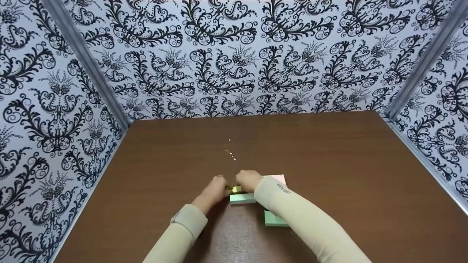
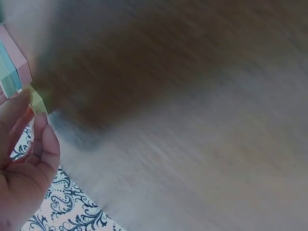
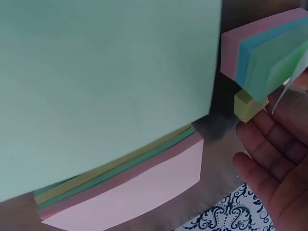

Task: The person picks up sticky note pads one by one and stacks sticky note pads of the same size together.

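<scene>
A small yellow sticky note pad [image 1: 237,189] lies between my two hands. My left hand [image 1: 216,188] pinches its left end; in the left wrist view the thumb and a fingertip meet at the yellow pad [image 2: 38,102]. My right hand [image 1: 249,180] holds the other end, its fingertips against the yellow pad [image 3: 246,107] in the right wrist view, the thumb partly hidden. Right beside it is a narrow stack of pink, blue and green pads [image 3: 269,55], whose green top [image 1: 242,198] shows in the head view. A thin pale sheet edge sticks up by the right thumb.
A large pale green pad [image 3: 106,91] and a layered pile with a pink pad [image 3: 139,187] lie under my right forearm. From above, a pink corner [image 1: 277,178] and a green corner [image 1: 275,219] show. Patterned walls [image 1: 226,58] border the brown table [image 1: 164,153].
</scene>
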Available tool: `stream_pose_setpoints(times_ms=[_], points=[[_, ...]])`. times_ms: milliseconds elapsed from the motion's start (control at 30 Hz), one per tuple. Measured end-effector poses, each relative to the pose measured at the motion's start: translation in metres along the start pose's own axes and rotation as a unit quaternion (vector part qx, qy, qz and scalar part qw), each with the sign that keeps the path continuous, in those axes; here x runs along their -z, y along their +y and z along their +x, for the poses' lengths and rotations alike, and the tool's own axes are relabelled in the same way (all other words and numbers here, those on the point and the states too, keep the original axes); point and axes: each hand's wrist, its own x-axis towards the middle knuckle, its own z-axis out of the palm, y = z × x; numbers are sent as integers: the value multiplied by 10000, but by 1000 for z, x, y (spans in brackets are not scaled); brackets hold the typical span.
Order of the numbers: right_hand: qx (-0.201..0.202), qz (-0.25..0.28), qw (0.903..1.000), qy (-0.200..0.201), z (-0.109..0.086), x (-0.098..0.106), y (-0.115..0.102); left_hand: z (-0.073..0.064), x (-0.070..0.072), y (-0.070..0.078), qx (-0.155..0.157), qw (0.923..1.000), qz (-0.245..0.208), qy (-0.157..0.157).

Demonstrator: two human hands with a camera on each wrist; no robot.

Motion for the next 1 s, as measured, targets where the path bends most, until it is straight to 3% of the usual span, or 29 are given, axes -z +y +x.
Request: stream_pose_setpoints(times_ms=[167,367,567,767,1000], points=[[54,116,9999,-112,0,1,-4,-1,2,1,54,9999,-17,-102],[104,-157,9998,-90,-1,-2,-4,-9,11,-6,-38,9979,-278,-585],[176,-503,9986,-29,-2,-3,-1,-19,19,-9,313,9908,-700,-1115],[194,-313,9992,-132,-3,-3,5,-24,16,-5,439,9893,-907,-1052],[311,192,9992,130,-8,7,13,-25,12,0,583,9904,-813,-953]])
